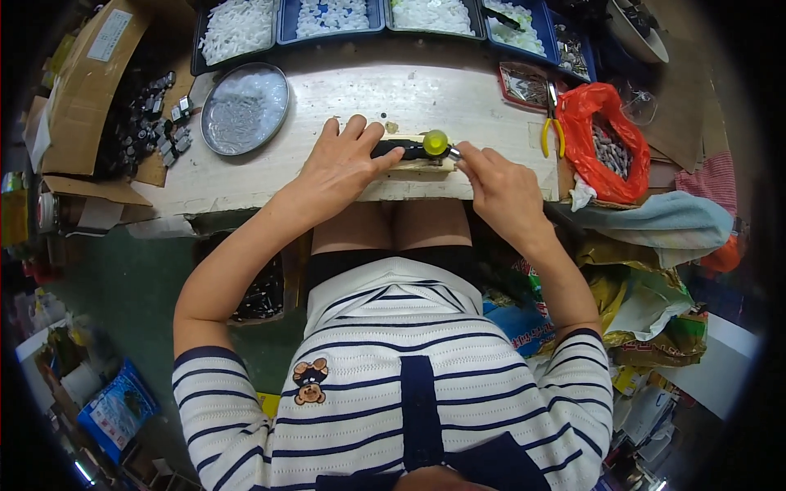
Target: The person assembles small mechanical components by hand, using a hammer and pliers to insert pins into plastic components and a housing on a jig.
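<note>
At the near edge of a worn white workbench (458, 98), the left hand (340, 168) lies flat, fingers spread and pressing down on a black part (397, 149) that sits on a small wooden block (422, 166). A yellow-green round knob (435, 142) stands on the same block, just right of the black part. The right hand (499, 186) comes in from the right — its fingertips are pressed together, pinching a small metal piece (454, 153) right beside the knob. Behind the hands, a round metal dish (244, 108) holds small silvery parts, and blue bins (332, 18) of white pieces line the far edge. Yellow-handled pliers (548, 131) lie beside an orange bag (610, 143) of dark parts.
</note>
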Demonstrator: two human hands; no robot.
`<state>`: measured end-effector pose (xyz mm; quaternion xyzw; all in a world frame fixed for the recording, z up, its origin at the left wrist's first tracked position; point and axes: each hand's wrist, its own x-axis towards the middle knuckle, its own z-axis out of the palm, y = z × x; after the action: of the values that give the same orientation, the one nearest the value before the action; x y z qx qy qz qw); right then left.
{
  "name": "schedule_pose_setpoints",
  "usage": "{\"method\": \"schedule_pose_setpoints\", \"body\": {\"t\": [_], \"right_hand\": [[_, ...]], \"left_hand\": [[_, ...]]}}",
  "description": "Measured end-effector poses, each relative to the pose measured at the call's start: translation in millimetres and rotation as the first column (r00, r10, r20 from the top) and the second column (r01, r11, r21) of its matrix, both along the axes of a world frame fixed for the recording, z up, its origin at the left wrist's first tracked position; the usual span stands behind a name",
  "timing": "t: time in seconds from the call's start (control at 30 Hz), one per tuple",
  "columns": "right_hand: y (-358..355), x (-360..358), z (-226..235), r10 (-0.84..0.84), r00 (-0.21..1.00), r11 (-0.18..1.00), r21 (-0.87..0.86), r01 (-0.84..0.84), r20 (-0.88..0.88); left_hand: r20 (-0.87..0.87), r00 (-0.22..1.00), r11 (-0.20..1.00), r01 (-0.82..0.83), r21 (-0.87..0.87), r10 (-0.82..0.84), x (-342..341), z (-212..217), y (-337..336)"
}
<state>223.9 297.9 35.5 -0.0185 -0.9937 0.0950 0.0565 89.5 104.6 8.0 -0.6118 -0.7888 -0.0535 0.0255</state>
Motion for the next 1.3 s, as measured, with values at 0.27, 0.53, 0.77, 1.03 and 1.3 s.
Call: {"method": "schedule_pose_setpoints", "body": {"t": [0.27, 0.53, 0.77, 1.03, 1.3], "right_hand": [[0.5, -5.9, -5.7, 0.011, 1.0, 0.997, 0.077, -0.01, -0.02], [-3.4, -2.5, -15.3, -0.009, 1.0, 0.999, 0.047, 0.01, -0.018], [-3.5, -6.4, 1.0, 0.061, 0.998, 0.998, 0.016, -0.06, -0.027], [-29.4, -25.1, -10.6, 0.03, 0.999, 0.999, -0.026, -0.029, 0.044], [-22.6, -55.0, -6.0, -0.046, 0.988, 0.997, -0.061, 0.056, 0.147]], "left_hand": [[-0.028, 0.999, 1.0, 0.016, 0.018, -0.015, -4.7, 1.6, 7.9], [-0.044, 0.999, 0.999, 0.025, 0.035, -0.023, -0.6, 0.2, 6.8], [0.554, 0.825, 0.951, -0.252, 0.182, 0.112, -28.8, -5.3, 7.6], [0.59, 0.792, 0.923, -0.329, 0.201, 0.154, -22.4, -9.9, 8.9], [0.584, 0.796, 0.844, -0.418, 0.336, 0.161, -2.0, -18.0, -2.0]]}}
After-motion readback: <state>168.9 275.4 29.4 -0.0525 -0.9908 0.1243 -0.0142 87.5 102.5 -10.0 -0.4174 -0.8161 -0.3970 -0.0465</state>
